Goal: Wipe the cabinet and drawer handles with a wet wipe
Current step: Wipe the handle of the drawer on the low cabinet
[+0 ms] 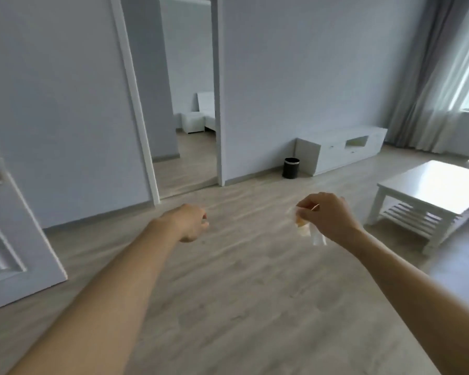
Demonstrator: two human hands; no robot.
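Observation:
My right hand (326, 217) is held out over the wood floor, shut on a crumpled white wet wipe (313, 234) with an orange patch; the wipe hangs below the fingers. My left hand (191, 221) is out at the same height, fingers curled with nothing visible in it. A low white cabinet (336, 151) with small drawer handles and one open compartment stands far off against the back wall. Both hands are well short of it.
A black waste bin (291, 168) stands left of the cabinet. A white coffee table (428, 196) with a slatted shelf is at the right. A white door (8, 212) with a metal handle is at the left. A doorway (190, 104) leads to another room.

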